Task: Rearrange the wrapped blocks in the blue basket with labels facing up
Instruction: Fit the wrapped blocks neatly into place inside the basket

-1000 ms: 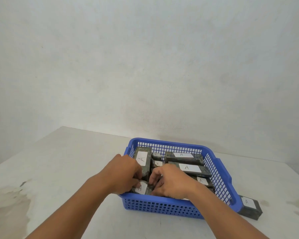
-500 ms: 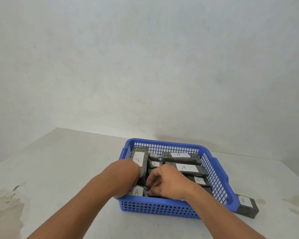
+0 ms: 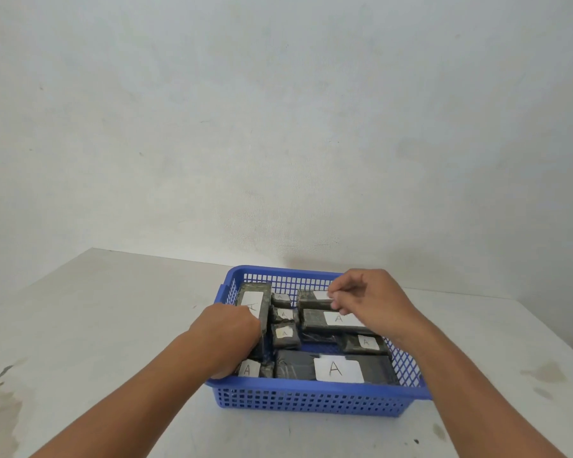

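Reaches toward the blue basket (image 3: 311, 396) with both bare forearms. Sets the left hand (image 3: 227, 332) inside the basket's near-left part, knuckles up, fingers curled under and hidden from view; cannot tell whether anything is gripped. Holds the right hand (image 3: 368, 302) above the basket's far-right part, wrist raised, palm down, fingers loosely bent, thumb tip close to the forefinger, pinching nothing visible. Crosses the basket's near-left corner with the left forearm and its near-right corner with the right.
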Motion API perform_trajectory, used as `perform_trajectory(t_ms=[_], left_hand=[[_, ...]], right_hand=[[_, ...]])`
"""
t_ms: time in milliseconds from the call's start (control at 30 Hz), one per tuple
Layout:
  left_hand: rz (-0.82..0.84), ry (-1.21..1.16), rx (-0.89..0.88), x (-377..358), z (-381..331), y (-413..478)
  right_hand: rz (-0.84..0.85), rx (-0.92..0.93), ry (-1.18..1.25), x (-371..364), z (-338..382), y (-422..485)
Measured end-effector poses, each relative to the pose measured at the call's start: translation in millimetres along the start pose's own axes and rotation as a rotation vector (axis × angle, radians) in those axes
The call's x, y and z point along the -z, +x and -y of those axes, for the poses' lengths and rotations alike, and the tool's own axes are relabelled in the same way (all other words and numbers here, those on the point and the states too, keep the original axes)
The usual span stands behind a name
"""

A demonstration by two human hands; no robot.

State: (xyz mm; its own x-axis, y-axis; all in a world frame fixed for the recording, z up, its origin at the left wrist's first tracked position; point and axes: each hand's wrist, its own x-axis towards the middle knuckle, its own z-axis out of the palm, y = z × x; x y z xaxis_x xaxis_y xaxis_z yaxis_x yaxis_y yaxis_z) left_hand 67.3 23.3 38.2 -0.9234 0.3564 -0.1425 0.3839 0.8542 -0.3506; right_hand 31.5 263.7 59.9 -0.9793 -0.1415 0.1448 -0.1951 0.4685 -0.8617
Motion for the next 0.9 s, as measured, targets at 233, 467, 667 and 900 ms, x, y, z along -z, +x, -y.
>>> perform_trajectory(t_ms=[233,467,667,900], left_hand=[[-0.147,-0.187,0.014,6,-13,17],[-0.429,-0.455,-0.068,15,-54,42],[-0.468,-0.632,-0.1,18,-79,58],[-0.463,-0.678,-0.012,13,-82,66]], right_hand=[[-0.099,-0.019,-0.01,53,-18,-18],[-0.173,-0.066,-0.193,96,-48,-41],[-0.107,-0.196,-0.394,111,-86,-66],[0.151,-0.286,-0.696,102,-120,-83]])
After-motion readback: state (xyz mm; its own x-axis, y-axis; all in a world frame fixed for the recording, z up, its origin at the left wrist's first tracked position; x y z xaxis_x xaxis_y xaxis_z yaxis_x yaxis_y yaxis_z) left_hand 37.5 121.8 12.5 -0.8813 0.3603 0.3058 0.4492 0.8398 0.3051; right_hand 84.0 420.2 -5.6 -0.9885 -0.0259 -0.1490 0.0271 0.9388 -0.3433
